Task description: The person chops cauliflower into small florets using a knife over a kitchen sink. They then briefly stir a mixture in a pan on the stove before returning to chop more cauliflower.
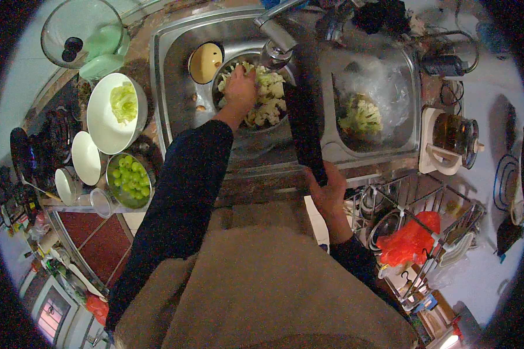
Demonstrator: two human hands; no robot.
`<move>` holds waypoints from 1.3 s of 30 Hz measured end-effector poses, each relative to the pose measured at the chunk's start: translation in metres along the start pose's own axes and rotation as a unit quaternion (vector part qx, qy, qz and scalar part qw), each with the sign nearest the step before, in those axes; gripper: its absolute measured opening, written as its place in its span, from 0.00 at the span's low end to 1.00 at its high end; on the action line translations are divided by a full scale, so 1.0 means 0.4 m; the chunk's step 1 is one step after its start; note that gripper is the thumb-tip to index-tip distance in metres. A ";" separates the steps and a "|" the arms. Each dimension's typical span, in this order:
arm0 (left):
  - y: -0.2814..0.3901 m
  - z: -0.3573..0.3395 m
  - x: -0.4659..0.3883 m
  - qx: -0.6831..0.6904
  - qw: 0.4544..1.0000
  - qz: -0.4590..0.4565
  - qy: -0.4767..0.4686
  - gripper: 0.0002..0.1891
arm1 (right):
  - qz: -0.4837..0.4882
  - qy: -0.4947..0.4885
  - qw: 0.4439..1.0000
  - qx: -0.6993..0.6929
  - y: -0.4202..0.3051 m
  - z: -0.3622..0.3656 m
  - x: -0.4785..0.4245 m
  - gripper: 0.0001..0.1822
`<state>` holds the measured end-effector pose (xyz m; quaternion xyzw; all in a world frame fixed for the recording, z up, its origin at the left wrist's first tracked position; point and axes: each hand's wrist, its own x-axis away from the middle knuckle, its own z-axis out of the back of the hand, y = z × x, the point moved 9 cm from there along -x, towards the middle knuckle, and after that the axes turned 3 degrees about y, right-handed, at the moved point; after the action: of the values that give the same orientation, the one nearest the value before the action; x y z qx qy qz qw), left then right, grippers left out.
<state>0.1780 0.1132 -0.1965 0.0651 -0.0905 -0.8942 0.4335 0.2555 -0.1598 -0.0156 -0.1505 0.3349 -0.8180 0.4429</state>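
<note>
My left hand (240, 89) reaches into a steel bowl (215, 89) in the left sink basin. Its fingers rest among cut cauliflower florets (270, 111); whether they grip one is hidden. Below the sink's front edge, my right hand (329, 187) is closed around the lower end of a long dark object shaped like a kitchen knife (305, 126). That object points away from me over the divider between the basins. A larger cauliflower piece (361, 115) lies in the right basin beside a clear plastic bag (388, 83). Over the steel bowl's far side hangs the faucet (278, 37).
A yellow dish (206, 63) leans in the left basin. Left of the sink stand a white bowl with lettuce (98, 113), smaller white bowls (86, 158) and a bowl of green grapes (131, 176). At right are a glass teapot (454, 135) and a metal rack (436, 198) with a red bag (410, 240).
</note>
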 end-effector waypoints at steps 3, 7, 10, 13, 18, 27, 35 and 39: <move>0.043 0.059 -0.018 -0.060 0.996 -0.063 0.020 0.19 | -0.021 -0.001 0.999 -0.034 0.018 0.002 0.011 0.12; -0.005 0.034 -0.007 -0.016 0.996 0.019 -0.089 0.16 | -0.045 0.001 0.998 -0.036 0.041 -0.009 0.025 0.12; -0.068 0.042 0.019 0.112 0.991 0.073 -0.023 0.16 | -0.035 0.000 0.999 -0.029 0.049 -0.024 0.026 0.13; -0.124 0.052 0.065 0.361 0.925 0.108 0.047 0.12 | -0.014 -0.001 0.999 -0.032 0.049 -0.044 0.019 0.13; -0.124 0.077 0.205 0.634 0.738 0.225 -0.048 0.10 | 0.001 -0.034 0.998 -0.058 0.018 -0.090 -0.004 0.13; -0.074 0.266 0.285 0.713 0.668 0.211 -0.002 0.15 | 0.019 -0.091 0.987 -0.129 -0.110 -0.116 -0.071 0.11; -0.104 0.279 0.310 0.722 0.637 0.270 0.000 0.17 | 0.005 -0.127 0.985 -0.116 -0.127 -0.139 -0.079 0.15; -0.074 0.275 0.313 0.803 0.522 0.288 -0.013 0.16 | 0.090 -0.052 0.992 -0.066 -0.155 -0.122 -0.083 0.12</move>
<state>0.0569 0.0444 -0.1004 0.3444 -0.7893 -0.2705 0.4304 0.2088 -0.0884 -0.0074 -0.1908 0.3766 -0.7421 0.5207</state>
